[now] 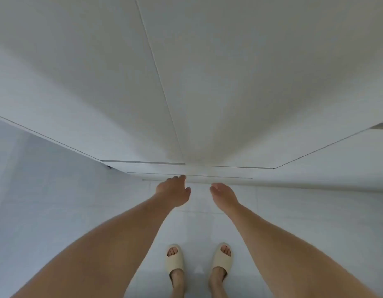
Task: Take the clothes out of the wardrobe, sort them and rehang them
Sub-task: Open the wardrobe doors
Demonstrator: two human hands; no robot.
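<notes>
A tall white wardrobe (207,82) with two closed doors fills the upper view; a thin seam (160,82) runs between the doors. My left hand (174,191) reaches down to the bottom edge of the left door, fingertips at or just touching the edge near the seam. My right hand (224,194) hovers beside it, palm up, fingers relaxed, holding nothing. No clothes are in view.
Pale tiled floor (293,222) stretches in front of the wardrobe. My feet in beige slippers (175,260) stand below the hands. White panels flank the wardrobe at left (35,104) and right.
</notes>
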